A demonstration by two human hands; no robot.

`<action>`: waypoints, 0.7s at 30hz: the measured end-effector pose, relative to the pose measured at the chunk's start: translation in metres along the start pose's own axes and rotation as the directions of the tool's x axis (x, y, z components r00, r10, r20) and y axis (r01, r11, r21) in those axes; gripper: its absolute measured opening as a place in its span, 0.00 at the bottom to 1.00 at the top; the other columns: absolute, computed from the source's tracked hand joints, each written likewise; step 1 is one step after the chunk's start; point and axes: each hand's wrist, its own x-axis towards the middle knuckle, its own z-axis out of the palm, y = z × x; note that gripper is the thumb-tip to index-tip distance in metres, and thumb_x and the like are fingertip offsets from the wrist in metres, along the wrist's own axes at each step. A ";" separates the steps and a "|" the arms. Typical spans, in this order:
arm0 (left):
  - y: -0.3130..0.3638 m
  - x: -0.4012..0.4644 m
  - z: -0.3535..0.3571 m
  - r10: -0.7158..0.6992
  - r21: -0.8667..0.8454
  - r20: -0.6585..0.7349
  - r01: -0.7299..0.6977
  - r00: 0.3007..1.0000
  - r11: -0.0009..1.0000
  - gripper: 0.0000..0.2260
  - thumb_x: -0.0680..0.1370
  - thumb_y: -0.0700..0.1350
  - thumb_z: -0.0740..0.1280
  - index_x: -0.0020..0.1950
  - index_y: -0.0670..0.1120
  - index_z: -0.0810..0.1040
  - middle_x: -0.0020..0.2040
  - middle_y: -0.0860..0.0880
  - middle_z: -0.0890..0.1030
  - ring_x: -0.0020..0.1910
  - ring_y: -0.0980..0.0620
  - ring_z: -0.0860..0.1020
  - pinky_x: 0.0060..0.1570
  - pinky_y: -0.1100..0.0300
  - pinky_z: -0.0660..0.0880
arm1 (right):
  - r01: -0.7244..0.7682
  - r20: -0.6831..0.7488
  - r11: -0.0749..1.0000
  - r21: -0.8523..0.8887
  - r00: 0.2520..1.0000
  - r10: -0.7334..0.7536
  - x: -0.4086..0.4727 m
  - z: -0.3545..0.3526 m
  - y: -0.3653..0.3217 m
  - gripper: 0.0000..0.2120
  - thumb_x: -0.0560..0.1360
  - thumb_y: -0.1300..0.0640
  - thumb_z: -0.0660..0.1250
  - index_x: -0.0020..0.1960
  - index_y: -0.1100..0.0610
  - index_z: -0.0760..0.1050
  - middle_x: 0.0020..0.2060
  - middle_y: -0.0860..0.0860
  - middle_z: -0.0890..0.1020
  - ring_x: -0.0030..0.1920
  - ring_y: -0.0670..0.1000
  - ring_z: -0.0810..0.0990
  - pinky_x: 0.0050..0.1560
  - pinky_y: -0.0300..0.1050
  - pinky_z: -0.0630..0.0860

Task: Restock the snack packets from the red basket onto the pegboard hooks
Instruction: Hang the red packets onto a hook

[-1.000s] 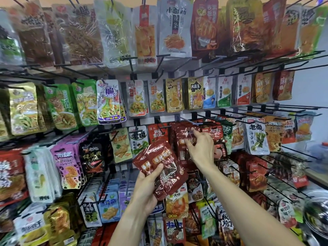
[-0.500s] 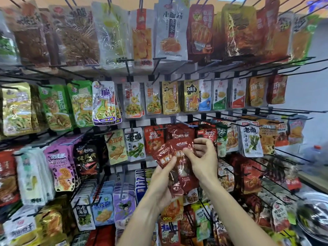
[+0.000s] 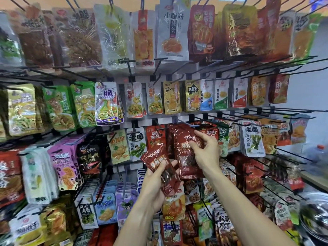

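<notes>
Head view: both hands (left [image 3: 156, 185], right [image 3: 204, 153]) grip red packets [image 3: 188, 157]

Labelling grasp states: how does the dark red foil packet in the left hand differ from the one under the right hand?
The dark red foil packet in the left hand is off the rack, tilted, with its top leaning left. The dark red foil packet at the right hand stands upright among hanging ones. The left hand grips from below; the right hand holds its upper part. Both look like the same glossy product.

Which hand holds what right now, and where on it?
Left hand: dark red packets, gripped mid-body. Right hand: hanging red packet, pinched at its upper part.
</notes>
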 end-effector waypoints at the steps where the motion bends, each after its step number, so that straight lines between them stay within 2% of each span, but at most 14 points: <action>1: 0.002 0.000 -0.001 0.006 0.013 0.006 -0.006 1.000 1.000 0.15 0.86 0.44 0.65 0.72 0.46 0.72 0.60 0.40 0.86 0.60 0.36 0.85 0.58 0.30 0.79 | -0.004 0.001 1.000 -0.023 1.000 0.004 0.001 0.001 -0.001 0.21 0.78 0.55 0.75 0.69 0.47 0.79 0.60 0.49 0.74 0.61 0.49 0.74 0.70 0.49 0.68; 3: 0.006 -0.001 0.000 0.020 0.041 0.020 -0.021 1.000 0.999 0.15 0.86 0.45 0.65 0.72 0.45 0.73 0.60 0.41 0.86 0.60 0.37 0.85 0.59 0.32 0.80 | -0.017 0.002 0.996 -0.087 1.000 0.018 0.005 0.005 -0.002 0.21 0.78 0.55 0.75 0.70 0.49 0.79 0.62 0.51 0.74 0.61 0.50 0.74 0.68 0.48 0.67; 8: 0.016 0.006 0.005 0.003 0.046 0.010 -0.003 1.000 0.999 0.16 0.86 0.47 0.64 0.72 0.45 0.74 0.59 0.40 0.86 0.58 0.37 0.85 0.68 0.34 0.75 | -0.022 0.061 0.971 -0.239 0.997 0.037 0.018 0.025 -0.005 0.22 0.79 0.57 0.73 0.72 0.51 0.76 0.67 0.56 0.72 0.71 0.57 0.72 0.73 0.52 0.66; 10: 0.017 0.009 0.007 -0.014 0.051 -0.012 0.015 1.000 0.999 0.16 0.86 0.49 0.64 0.71 0.44 0.76 0.58 0.40 0.87 0.58 0.37 0.86 0.68 0.34 0.75 | -0.012 0.069 0.955 -0.296 0.997 0.033 0.022 0.028 -0.007 0.23 0.79 0.56 0.73 0.74 0.51 0.75 0.68 0.56 0.72 0.72 0.58 0.71 0.74 0.53 0.65; 12: 0.017 0.011 0.009 -0.021 0.062 -0.030 0.022 0.999 0.998 0.17 0.85 0.50 0.64 0.69 0.43 0.78 0.57 0.40 0.87 0.59 0.37 0.85 0.68 0.34 0.75 | -0.004 0.053 0.942 -0.335 0.998 0.024 0.020 0.024 -0.006 0.23 0.79 0.54 0.73 0.73 0.50 0.76 0.67 0.55 0.75 0.69 0.57 0.74 0.71 0.55 0.69; 14: 0.016 0.013 0.009 -0.014 0.094 -0.041 0.018 0.999 0.995 0.17 0.84 0.51 0.65 0.67 0.41 0.80 0.56 0.39 0.87 0.59 0.36 0.85 0.66 0.36 0.77 | 0.029 0.021 0.925 -0.378 1.000 -0.023 0.011 0.018 -0.001 0.22 0.79 0.52 0.74 0.72 0.50 0.77 0.66 0.54 0.78 0.66 0.57 0.78 0.68 0.58 0.74; 16: 0.014 0.014 0.008 0.009 0.104 -0.049 -0.004 0.999 0.995 0.16 0.84 0.50 0.67 0.67 0.41 0.79 0.56 0.38 0.87 0.58 0.36 0.85 0.63 0.37 0.79 | 0.068 -0.017 0.910 -0.409 0.996 -0.082 -0.003 0.010 0.006 0.19 0.79 0.50 0.73 0.69 0.52 0.79 0.67 0.53 0.80 0.68 0.56 0.77 0.70 0.60 0.73; 18: 0.012 0.017 0.009 0.050 0.126 -0.038 -0.045 0.998 0.991 0.14 0.84 0.47 0.68 0.66 0.41 0.79 0.56 0.40 0.87 0.57 0.38 0.86 0.62 0.38 0.80 | 0.086 -0.037 0.950 -0.301 0.994 -0.101 -0.017 -0.001 0.010 0.15 0.80 0.49 0.71 0.65 0.52 0.81 0.65 0.50 0.81 0.66 0.50 0.79 0.69 0.53 0.74; 20: 0.009 0.018 0.013 0.062 0.178 0.002 -0.062 0.998 0.982 0.14 0.83 0.47 0.69 0.65 0.41 0.81 0.56 0.41 0.88 0.56 0.40 0.87 0.59 0.41 0.82 | 0.033 0.014 0.999 -0.007 0.999 -0.033 -0.028 -0.009 0.007 0.11 0.79 0.49 0.73 0.60 0.50 0.81 0.57 0.44 0.84 0.56 0.40 0.81 0.60 0.39 0.79; 21: 0.007 0.019 0.016 0.058 0.197 0.032 -0.064 0.998 0.978 0.14 0.83 0.47 0.69 0.65 0.40 0.81 0.56 0.41 0.88 0.55 0.40 0.87 0.58 0.42 0.82 | -0.004 0.062 0.990 0.141 0.998 -0.004 -0.032 -0.011 0.005 0.10 0.78 0.50 0.74 0.58 0.50 0.80 0.53 0.43 0.84 0.52 0.38 0.82 0.55 0.34 0.78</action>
